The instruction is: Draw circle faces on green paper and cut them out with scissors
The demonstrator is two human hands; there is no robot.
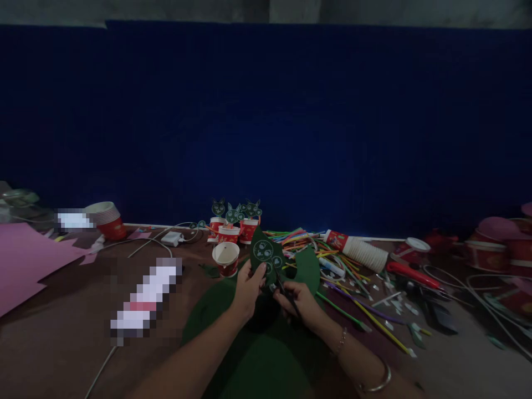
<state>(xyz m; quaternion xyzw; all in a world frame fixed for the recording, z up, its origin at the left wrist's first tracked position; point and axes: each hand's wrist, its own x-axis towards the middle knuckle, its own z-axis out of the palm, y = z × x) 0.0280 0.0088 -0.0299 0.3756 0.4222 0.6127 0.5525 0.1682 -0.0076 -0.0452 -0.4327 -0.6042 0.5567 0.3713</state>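
Note:
Between thumb and fingers, my left hand (249,287) grips a dark green paper sheet (257,244) with a cat face and small shapes drawn on it in pale lines. My right hand (300,303) is closed round dark scissors (286,288), whose blades meet the sheet beside the drawn shapes. A curved strip of green paper (308,269) stands to the right of the drawing. More green paper (211,310) spreads under my forearms. Just beyond my left hand stands a paper cup (225,259), and behind it are several red cups (228,235) topped with green cat faces.
Colourful pipe cleaners (299,238), a glue tube (331,267) and paper scraps lie on the right. A cup stack (357,250) rests on its side near a red-handled tool (415,275). Pink paper (33,260), another cup stack (106,219) and a pixelated power strip (145,302) are on the left.

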